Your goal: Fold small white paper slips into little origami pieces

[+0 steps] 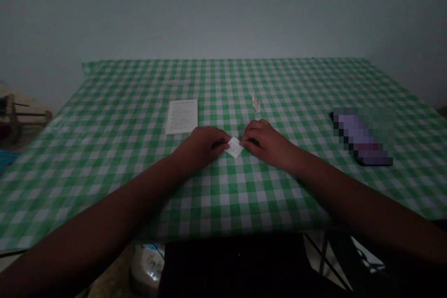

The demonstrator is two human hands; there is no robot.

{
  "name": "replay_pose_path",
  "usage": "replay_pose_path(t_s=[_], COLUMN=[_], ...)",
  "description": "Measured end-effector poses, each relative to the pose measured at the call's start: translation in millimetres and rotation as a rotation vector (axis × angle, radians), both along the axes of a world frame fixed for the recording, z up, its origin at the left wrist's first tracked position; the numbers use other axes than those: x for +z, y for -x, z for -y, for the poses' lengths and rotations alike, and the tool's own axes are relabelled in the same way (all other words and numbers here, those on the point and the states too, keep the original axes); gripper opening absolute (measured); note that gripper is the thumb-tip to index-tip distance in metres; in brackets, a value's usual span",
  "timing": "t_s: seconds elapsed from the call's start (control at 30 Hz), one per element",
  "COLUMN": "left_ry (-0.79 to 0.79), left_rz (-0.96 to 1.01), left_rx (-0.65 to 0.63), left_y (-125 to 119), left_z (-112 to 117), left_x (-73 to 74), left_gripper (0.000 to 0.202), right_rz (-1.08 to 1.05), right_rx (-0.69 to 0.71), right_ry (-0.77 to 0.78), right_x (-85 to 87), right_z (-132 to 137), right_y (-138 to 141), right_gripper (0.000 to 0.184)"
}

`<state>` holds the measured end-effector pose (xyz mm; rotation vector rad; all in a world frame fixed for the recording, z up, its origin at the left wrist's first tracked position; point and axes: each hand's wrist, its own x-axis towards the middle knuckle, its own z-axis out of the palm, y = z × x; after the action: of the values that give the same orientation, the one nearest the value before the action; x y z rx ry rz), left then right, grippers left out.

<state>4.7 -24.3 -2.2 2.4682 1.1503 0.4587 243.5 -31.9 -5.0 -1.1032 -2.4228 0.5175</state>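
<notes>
A small folded piece of printed paper [234, 147], diamond-shaped from here, sits between my two hands just over the tablecloth. My left hand [206, 144] pinches its left corner between thumb and fingers. On the other side, my right hand [263, 140] pinches the right corner the same way. Beyond the left hand lies a flat stack or sheet of printed paper [182, 117]. Past the right hand rests a small folded paper piece [256, 103], partly upright.
A green and white checked tablecloth [223, 195] covers the table. At the right lies a phone [363, 142], its screen blurred out. A plain wall [223, 9] rises behind the table. Wooden furniture [26, 114] stands on the left, beyond the table.
</notes>
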Motion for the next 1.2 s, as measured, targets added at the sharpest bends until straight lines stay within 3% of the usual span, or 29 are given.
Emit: replay_pose_path(t_s=[0.4, 0.87, 1.2], left_ry=[0.103, 0.044, -0.012], left_rz=[0.088, -0.030, -0.136], left_rx=[0.073, 0.075, 0.089], left_y=[-4.8, -9.1, -10.0], left_z=[6.2, 6.8, 10.9], left_x=[8.8, 6.7, 2.4], left_gripper=[0.014, 0.016, 0.022], right_rz=[-0.035, -0.004, 0.029], right_rx=[-0.029, -0.294, -0.232], right_ry=[-0.027, -0.113, -0.122], right_x=[-10.4, -18.3, -17.6], right_z=[0.5, 5.3, 4.6], right_y=[5.7, 20.5, 19.4], right_gripper=[0.014, 0.017, 0.015])
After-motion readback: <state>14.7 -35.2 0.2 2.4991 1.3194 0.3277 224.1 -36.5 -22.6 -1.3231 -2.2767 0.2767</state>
